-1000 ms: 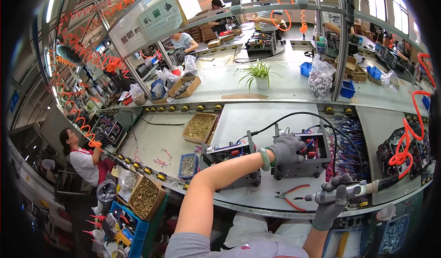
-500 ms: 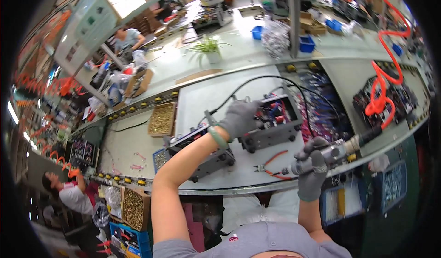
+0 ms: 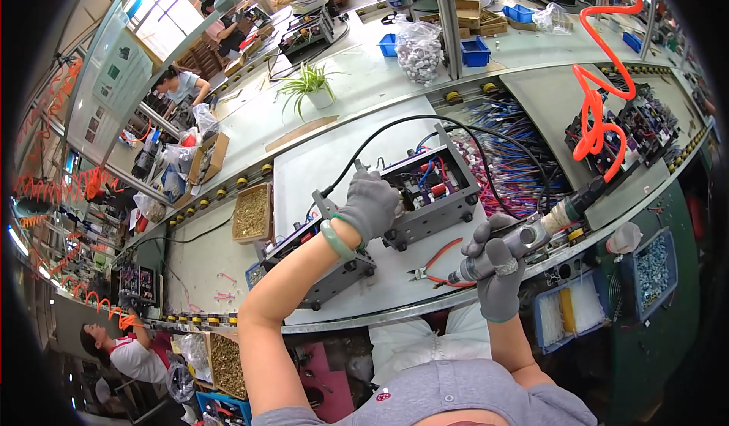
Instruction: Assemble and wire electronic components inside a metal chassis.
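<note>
My left hand [image 3: 372, 203], in a grey glove, is curled at the left end of an open black metal chassis [image 3: 430, 227]. Its fingertips are hidden, so what they grip cannot be made out. Red and blue wires show inside this box. A second black chassis [image 3: 334, 278] lies partly under my left forearm. My right hand [image 3: 501, 270], also gloved, is wrapped round a silver air screwdriver [image 3: 531, 236], its tip pointing left. Beside that tip, pliers with red handles [image 3: 439, 263] lie on the white work surface.
A black cable [image 3: 425, 118] arches behind the chassis. An orange coiled air hose [image 3: 600, 134] hangs at right. Bundled wires [image 3: 512, 141] fill a tray section. A box of small brass-coloured parts [image 3: 252, 212] stands left. Blue bins [image 3: 654, 274] sit below the bench's right edge. Other people work farther off.
My left hand has drawn back leftward from over the chassis's inside to its left end, fingers more curled. My right hand still holds the screwdriver. The whole view has shifted slightly.
</note>
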A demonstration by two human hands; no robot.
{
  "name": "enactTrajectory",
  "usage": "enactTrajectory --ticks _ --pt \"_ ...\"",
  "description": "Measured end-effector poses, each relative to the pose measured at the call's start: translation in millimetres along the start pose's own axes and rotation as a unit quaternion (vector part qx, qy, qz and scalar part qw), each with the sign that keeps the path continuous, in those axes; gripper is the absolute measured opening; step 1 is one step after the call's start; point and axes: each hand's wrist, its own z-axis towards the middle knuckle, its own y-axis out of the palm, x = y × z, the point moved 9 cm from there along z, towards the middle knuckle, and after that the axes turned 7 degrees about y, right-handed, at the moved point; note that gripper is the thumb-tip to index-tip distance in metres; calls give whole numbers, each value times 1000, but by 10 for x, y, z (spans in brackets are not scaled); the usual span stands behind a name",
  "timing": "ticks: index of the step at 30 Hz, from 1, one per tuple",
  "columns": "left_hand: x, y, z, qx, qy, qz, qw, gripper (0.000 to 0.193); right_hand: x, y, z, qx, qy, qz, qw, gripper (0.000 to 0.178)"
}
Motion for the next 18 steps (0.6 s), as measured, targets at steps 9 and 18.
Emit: enactTrajectory --ticks 9,18 --pt "-221 -45 359 24 34 -32 999 35 -222 214 284 -21 -56 -8 998 39" --pt "-186 -46 183 185 38 -118 975 19 10 542 1641 -44 -109 -70 991 31"
